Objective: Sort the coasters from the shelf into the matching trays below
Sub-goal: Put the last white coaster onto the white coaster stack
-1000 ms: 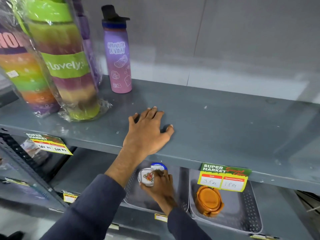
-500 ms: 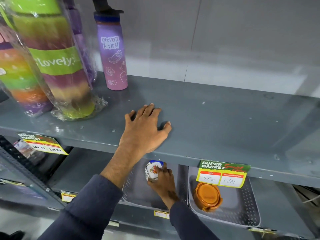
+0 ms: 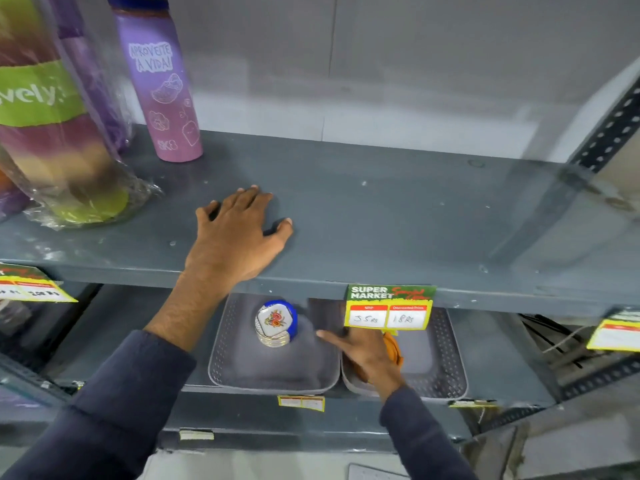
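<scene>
**Coasters in the trays, both hands empty**

The left hand [image 3: 235, 237] lies flat, palm down, on the grey upper shelf [image 3: 398, 216], fingers spread and thumb out to the side, with nothing under it or in it. Beside it on that shelf stand a purple water bottle [image 3: 161, 95] and, further left, a plastic-wrapped stack of coloured cups [image 3: 59, 133] with a green band. No coasters are visible on the upper shelf.

On the lower shelf [image 3: 502, 358], two grey perforated trays sit side by side, their edges touching or nearly so. The left tray [image 3: 242, 372] holds a small stack of white coasters with a red flower print [image 3: 273, 323], its gold-coloured edges showing; behind and around it is something blue [image 3: 292, 317], whose shape I cannot make out fully. The stack sits toward the back of the tray, partly under the lip of the upper shelf.

The right hand [image 3: 363, 351] is over the seam between the two trays, fingers loosely extended and pointing left toward the white stack but apart from it. It grips nothing. Just behind it, in the right tray [image 3: 446, 368], the orange coasters [image 3: 393, 351] are mostly hidden by the hand; whether the hand touches them cannot be told.

A green and yellow price tag [image 3: 389, 306] hangs from the front edge of the upper shelf above the right tray.
</scene>
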Demonstrator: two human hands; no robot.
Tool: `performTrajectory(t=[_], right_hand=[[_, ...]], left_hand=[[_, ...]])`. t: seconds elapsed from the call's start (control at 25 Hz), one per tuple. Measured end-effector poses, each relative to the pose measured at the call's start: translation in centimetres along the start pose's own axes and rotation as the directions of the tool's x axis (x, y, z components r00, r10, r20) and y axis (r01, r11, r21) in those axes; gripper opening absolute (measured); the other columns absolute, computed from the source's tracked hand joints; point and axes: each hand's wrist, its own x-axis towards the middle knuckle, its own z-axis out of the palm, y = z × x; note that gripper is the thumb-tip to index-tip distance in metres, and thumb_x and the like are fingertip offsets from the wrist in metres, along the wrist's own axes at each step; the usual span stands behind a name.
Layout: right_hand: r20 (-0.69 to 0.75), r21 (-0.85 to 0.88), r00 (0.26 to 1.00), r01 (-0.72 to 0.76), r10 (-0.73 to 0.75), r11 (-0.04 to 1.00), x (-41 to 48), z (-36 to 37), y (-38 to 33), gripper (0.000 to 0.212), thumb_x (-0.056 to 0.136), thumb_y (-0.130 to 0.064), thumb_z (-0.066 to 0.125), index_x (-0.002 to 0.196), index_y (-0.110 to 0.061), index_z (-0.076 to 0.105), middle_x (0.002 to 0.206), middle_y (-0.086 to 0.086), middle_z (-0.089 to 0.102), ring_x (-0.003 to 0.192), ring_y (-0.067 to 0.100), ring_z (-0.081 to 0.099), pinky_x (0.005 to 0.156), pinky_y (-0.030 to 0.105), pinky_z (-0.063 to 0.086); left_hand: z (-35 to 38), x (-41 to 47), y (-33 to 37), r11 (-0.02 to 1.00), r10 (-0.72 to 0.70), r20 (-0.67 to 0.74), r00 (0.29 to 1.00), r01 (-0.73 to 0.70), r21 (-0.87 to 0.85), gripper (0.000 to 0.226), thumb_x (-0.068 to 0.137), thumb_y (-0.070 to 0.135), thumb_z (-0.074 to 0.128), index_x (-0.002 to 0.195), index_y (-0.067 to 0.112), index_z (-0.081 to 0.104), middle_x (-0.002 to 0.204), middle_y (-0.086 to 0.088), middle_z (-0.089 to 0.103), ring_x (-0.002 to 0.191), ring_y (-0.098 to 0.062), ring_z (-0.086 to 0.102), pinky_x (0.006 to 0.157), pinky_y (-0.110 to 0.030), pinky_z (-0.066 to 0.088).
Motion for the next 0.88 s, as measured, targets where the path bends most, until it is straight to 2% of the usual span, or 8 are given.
performTrajectory(t=[0.08, 0.12, 0.2, 0.32, 0.4, 0.64, 0.8, 0.88], right_hand=[[0.099, -0.212, 0.994, -0.014, 0.036, 0.977, -0.4, -3.9, 3.3, 0.102, 0.041, -0.088, 0.075, 0.124, -0.030, 0.061, 0.127, -0.006, 0.068, 0.122, 0.021, 0.062, 0.095, 0.032, 0.049], [0.176, -0.351, 0.981, -0.019, 0.086, 0.936, -0.6, -5.2, 4.3, 0.113, 0.035, -0.085, 0.080, 0.131, -0.030, 0.055, 0.133, -0.001, 0.064, 0.127, 0.026, 0.057, 0.101, 0.037, 0.048], [0.249, -0.501, 0.950, -0.040, 0.189, 0.865, -0.7, -6.1, 5.3, 0.116, 0.042, -0.061, 0.094, 0.141, -0.028, 0.044, 0.141, 0.004, 0.057, 0.131, 0.031, 0.053, 0.106, 0.042, 0.047], [0.214, -0.506, 0.958, -0.060, 0.193, 0.860, -0.6, -4.7, 5.6, 0.104, 0.049, -0.040, 0.097, 0.139, -0.023, 0.048, 0.138, 0.003, 0.059, 0.127, 0.029, 0.058, 0.103, 0.040, 0.050], [0.187, -0.496, 0.966, -0.063, 0.178, 0.866, -0.4, -4.1, 5.7, 0.100, 0.051, -0.035, 0.096, 0.138, -0.021, 0.048, 0.136, 0.002, 0.059, 0.125, 0.029, 0.059, 0.101, 0.041, 0.052], [0.166, -0.546, 0.978, -0.012, 0.122, 0.838, -0.4, -4.4, 6.0, 0.105, 0.047, -0.046, 0.093, 0.139, -0.027, 0.047, 0.138, -0.001, 0.058, 0.126, 0.027, 0.058, 0.101, 0.042, 0.051], [0.275, -0.565, 0.932, -0.043, 0.237, 0.824, 0.9, -5.5, 5.0, 0.120, 0.054, -0.041, 0.095, 0.152, -0.024, 0.029, 0.159, 0.005, 0.037, 0.149, 0.032, 0.031, 0.119, 0.051, 0.027], [0.291, -0.468, 0.907, -0.142, 0.304, 0.872, 1.7, -5.4, 3.6, 0.116, 0.051, -0.054, 0.094, 0.148, -0.025, 0.038, 0.154, 0.002, 0.045, 0.144, 0.029, 0.041, 0.117, 0.043, 0.037]], left_hand=[[0.0, 0.1, -0.1, 1.000, -0.004, -0.004, 1.000, 0.004, 0.008, 0.063, 0.092, 0.057, 0.037, 0.147, 0.027, 0.039, 0.161, 0.004, 0.029, 0.149, -0.014, 0.021, 0.117, -0.046, 0.012], [0.0, 0.1, -0.1, 1.000, -0.006, -0.004, 1.000, 0.006, 0.008, 0.063, 0.092, 0.057, 0.037, 0.147, 0.027, 0.039, 0.161, 0.004, 0.029, 0.149, -0.014, 0.021, 0.117, -0.046, 0.012], [-0.1, 0.0, -0.2, 1.000, -0.008, -0.004, 1.000, 0.008, 0.004, 0.062, 0.092, 0.057, 0.038, 0.147, 0.027, 0.039, 0.161, 0.004, 0.029, 0.149, -0.015, 0.021, 0.117, -0.045, 0.011], [-0.1, -0.1, -0.2, 1.000, -0.009, -0.006, 1.000, 0.009, 0.007, 0.062, 0.093, 0.057, 0.038, 0.147, 0.027, 0.039, 0.161, 0.004, 0.029, 0.149, -0.015, 0.021, 0.117, -0.045, 0.011], [-0.2, -0.1, -0.3, 1.000, -0.006, -0.001, 1.000, 0.006, 0.011, 0.062, 0.093, 0.057, 0.038, 0.147, 0.027, 0.039, 0.161, 0.004, 0.028, 0.149, -0.015, 0.021, 0.117, -0.045, 0.011], [-0.3, -0.2, -0.2, 1.000, -0.011, 0.008, 1.000, 0.011, 0.005, 0.063, 0.093, 0.057, 0.036, 0.148, 0.027, 0.038, 0.162, 0.004, 0.026, 0.149, -0.014, 0.019, 0.117, -0.044, 0.010], [-0.2, -0.2, 0.0, 1.000, -0.005, 0.010, 1.000, 0.004, 0.003, 0.062, 0.092, 0.057, 0.037, 0.147, 0.027, 0.038, 0.162, 0.003, 0.027, 0.149, -0.015, 0.020, 0.117, -0.045, 0.011], [-0.3, -0.1, 0.0, 1.000, -0.005, 0.011, 1.000, 0.005, 0.008, 0.062, 0.092, 0.056, 0.036, 0.147, 0.027, 0.038, 0.162, 0.003, 0.027, 0.149, -0.015, 0.020, 0.117, -0.045, 0.011]])
